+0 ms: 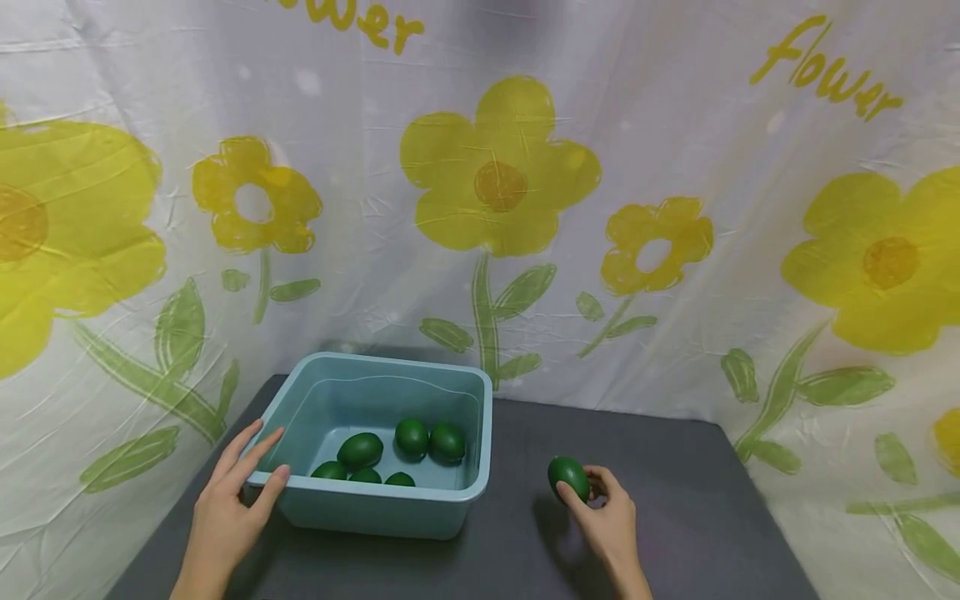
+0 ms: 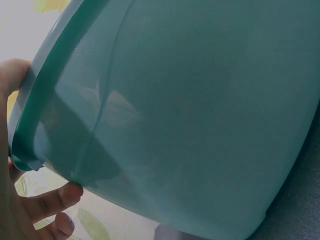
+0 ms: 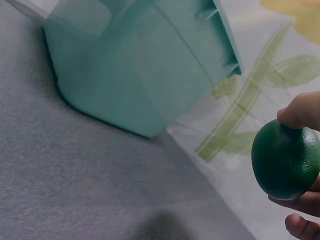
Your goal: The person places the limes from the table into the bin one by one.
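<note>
A light blue-green plastic bin [image 1: 367,517] sits on the dark table, with several glossy dark green limes [image 1: 361,451] on its floor. My left hand [image 1: 232,504] holds the bin's near left corner, thumb at the front rim and fingers spread across the left side. In the left wrist view, two bent fingers [image 2: 52,202] show beside the bin's outer wall. To the right of the bin, my right hand [image 1: 607,512] pinches another lime [image 1: 567,477] between thumb and fingers. The right wrist view shows this lime [image 3: 285,160] with the thumb on top and fingertips underneath.
A white curtain [image 1: 360,275] printed with yellow flowers hangs behind and along both sides of the table. The dark grey table [image 1: 675,467] stretches right of the bin. The bin's raised rim [image 1: 489,433] stands between the right hand and the limes inside.
</note>
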Action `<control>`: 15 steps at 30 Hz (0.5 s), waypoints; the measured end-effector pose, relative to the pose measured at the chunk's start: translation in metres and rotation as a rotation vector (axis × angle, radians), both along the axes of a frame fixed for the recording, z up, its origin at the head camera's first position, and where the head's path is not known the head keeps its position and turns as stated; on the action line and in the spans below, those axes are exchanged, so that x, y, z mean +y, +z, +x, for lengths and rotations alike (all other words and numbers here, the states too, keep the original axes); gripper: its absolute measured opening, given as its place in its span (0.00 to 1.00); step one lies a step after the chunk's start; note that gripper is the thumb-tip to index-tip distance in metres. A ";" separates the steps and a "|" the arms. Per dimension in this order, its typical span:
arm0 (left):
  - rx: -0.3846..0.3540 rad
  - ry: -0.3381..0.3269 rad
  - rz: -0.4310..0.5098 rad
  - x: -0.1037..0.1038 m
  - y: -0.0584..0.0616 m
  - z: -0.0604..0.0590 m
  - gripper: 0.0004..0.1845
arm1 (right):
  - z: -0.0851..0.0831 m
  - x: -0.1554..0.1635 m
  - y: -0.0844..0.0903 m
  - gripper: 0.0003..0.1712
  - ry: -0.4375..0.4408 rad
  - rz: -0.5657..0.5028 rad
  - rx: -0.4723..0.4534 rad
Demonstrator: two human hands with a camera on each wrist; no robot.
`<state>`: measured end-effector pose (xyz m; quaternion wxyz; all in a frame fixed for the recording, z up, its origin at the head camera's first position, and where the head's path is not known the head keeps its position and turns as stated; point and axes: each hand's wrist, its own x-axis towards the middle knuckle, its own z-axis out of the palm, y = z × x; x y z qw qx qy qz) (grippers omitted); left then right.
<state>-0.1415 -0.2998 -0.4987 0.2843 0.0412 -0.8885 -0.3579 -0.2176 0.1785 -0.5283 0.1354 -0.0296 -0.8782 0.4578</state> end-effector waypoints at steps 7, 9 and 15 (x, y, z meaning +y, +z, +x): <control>0.007 0.000 0.000 0.000 -0.002 -0.001 0.28 | -0.010 0.001 0.014 0.24 0.002 0.001 0.033; 0.006 0.002 -0.002 0.000 -0.002 -0.001 0.27 | -0.013 0.001 0.017 0.25 -0.001 0.001 0.047; 0.011 0.002 -0.002 0.000 -0.001 -0.001 0.27 | -0.018 -0.001 0.028 0.25 0.003 0.001 0.074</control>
